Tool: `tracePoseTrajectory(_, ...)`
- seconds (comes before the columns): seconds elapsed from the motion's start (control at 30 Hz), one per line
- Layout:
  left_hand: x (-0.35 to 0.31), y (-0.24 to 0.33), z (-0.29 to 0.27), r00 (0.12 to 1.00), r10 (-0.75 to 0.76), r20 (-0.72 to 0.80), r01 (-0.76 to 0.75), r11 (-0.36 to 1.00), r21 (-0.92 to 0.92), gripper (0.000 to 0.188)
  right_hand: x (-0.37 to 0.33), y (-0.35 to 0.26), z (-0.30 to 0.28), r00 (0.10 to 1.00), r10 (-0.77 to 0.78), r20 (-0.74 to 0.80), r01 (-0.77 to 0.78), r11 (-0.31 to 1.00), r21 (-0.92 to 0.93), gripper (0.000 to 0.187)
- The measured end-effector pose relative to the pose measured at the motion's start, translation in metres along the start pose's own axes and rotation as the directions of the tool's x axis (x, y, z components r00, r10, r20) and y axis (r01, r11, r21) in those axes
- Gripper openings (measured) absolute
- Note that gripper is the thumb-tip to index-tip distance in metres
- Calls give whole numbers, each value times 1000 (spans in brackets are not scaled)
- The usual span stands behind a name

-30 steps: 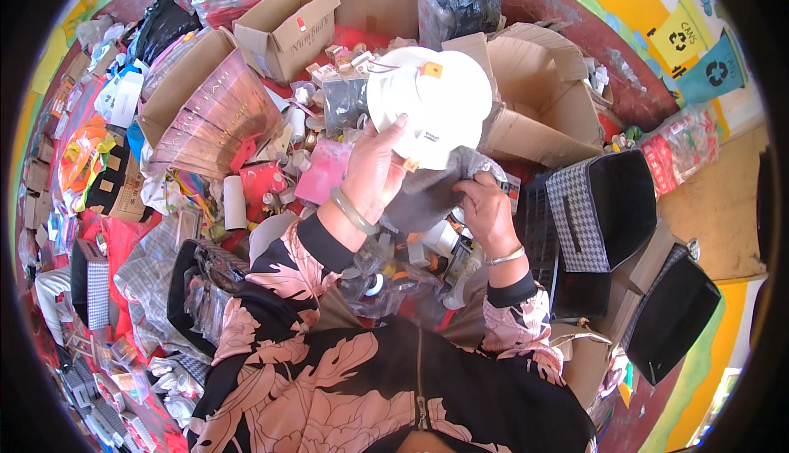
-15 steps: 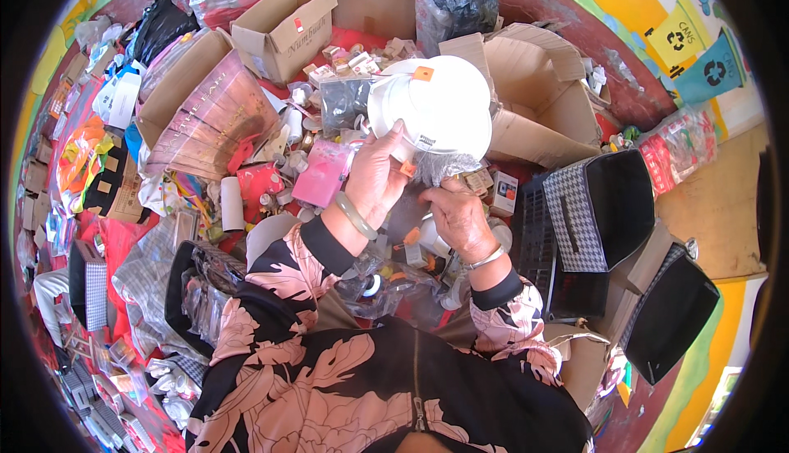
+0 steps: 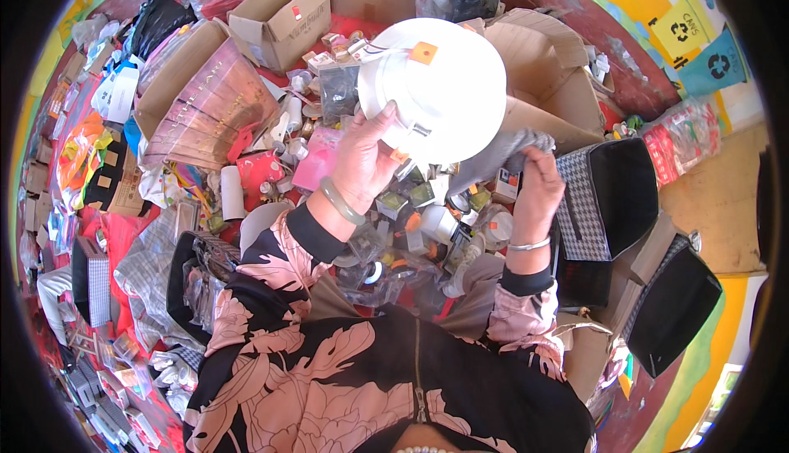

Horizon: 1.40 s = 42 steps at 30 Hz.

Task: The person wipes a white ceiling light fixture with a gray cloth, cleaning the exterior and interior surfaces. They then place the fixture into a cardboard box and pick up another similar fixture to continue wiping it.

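Note:
My left hand [image 3: 364,159] is closed on the near left edge of a white round light fitting [image 3: 452,87], its thumb lying over the rim. Orange tags and thin wires show on the fitting, which I hold up above the pile. To its lower right my right hand [image 3: 540,188] pinches a crumpled grey translucent plastic bag [image 3: 491,159]. The bag hangs stretched and blurred below the fitting's rim; whether the two touch, I cannot tell. Below my hands lie several small boxes and lamp-like parts, among them a white cup-shaped piece [image 3: 438,223].
An open cardboard box [image 3: 538,62] stands behind on the right, another box [image 3: 283,21] at the back left. Houndstooth-patterned black bins [image 3: 612,198] sit to my right. A wood-print carton [image 3: 215,112] and a white roll [image 3: 233,193] are on the left among heaped goods.
My right hand has moved right and up with the plastic bag, which is now drawn out from beneath the fitting. The fitting has tilted and come nearer, still in my left hand.

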<state>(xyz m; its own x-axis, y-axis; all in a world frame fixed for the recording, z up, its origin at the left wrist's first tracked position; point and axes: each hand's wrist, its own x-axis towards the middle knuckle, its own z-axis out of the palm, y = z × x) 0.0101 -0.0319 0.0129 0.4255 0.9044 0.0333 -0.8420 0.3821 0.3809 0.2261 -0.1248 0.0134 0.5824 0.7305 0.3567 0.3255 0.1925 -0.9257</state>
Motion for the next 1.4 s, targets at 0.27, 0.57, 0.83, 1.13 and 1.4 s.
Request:
tracePoseTrajectory(0.27, 7, 2, -4, 999, -5, 35, 6, 999, -38, 43, 11, -23, -5, 910, 181, 374, -415, 366, 833, 32)
tracePoseTrajectory(0.57, 10, -8, -5, 1000, 15, 8, -15, 998, 64, 40, -19, -7, 56, 973, 171, 155, -231, 697, 679, 47)
tracePoseTrajectory(0.83, -3, -23, 7, 984, -52, 171, 9, 969, 246, 48, -34, -5, 67, 927, 363, -96, -180, 655, 733, 50)
tracePoseTrajectory(1.13, -6, -17, 9, 946, -106, 306, 6, 951, 310, 32, -10, -7, 28, 987, 155, -43, -71, 663, 745, 35)
tracePoseTrajectory(1.4, -7, 16, 1, 899, -311, 307, 133, 863, 487, 28, 5, 0, -6, 990, -22, 141, -86, 697, 712, 38)
